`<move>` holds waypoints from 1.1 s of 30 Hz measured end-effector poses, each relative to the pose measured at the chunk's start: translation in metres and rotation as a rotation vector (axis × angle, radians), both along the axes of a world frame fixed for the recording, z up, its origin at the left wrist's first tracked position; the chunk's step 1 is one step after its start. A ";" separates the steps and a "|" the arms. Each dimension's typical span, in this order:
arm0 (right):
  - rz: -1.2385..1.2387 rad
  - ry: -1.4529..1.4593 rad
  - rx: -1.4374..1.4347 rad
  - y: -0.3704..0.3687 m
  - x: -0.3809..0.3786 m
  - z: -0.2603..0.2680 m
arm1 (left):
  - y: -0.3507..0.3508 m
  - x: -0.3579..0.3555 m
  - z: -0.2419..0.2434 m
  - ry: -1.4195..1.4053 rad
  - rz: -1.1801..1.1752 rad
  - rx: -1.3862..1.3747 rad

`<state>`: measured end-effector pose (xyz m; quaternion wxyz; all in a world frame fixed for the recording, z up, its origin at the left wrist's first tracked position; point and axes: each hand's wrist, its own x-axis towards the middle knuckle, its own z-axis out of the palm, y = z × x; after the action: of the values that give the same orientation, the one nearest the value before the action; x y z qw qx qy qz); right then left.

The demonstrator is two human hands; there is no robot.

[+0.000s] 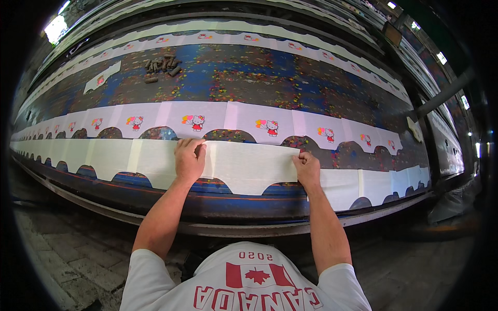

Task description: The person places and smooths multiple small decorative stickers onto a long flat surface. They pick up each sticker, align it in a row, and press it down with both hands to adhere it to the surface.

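Observation:
A blank white cut fabric panel with a curved lower edge lies before me on the long printing table. My left hand grips its top edge near the left corner, where it overlaps the neighbouring blank panel. Thumb and fingertips of my right hand pinch the top right corner, which looks slightly raised. To the right of that hand, another blank panel lies lower, nearer the table's front edge. Just beyond my hands runs a row of panels printed with a cartoon cat and balloons.
Small dark cylinders lie piled on the paint-spotted table top. A single printed panel lies left of them. Another printed row runs along the far side. A metal rail borders the near edge; a pole slants at right.

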<state>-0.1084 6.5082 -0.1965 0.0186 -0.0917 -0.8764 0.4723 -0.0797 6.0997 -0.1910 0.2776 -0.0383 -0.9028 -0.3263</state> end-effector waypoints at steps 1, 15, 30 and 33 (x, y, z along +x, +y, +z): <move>-0.009 0.004 -0.001 -0.002 0.000 0.001 | 0.001 0.001 0.002 -0.039 0.002 -0.021; -0.017 0.052 0.060 -0.010 -0.005 0.004 | 0.139 0.030 0.014 -0.297 -0.452 -0.586; 0.419 0.185 0.460 0.210 0.003 0.070 | 0.293 0.005 0.043 -0.507 -0.485 -0.163; 0.357 0.202 0.633 0.261 0.005 0.077 | 0.328 0.027 0.101 -0.506 -0.678 0.552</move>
<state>-0.1033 6.7687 -0.1196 0.0498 0.1198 -0.9750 0.1804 -0.0524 6.4279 -0.0895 -0.0716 -0.1744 -0.7585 -0.6238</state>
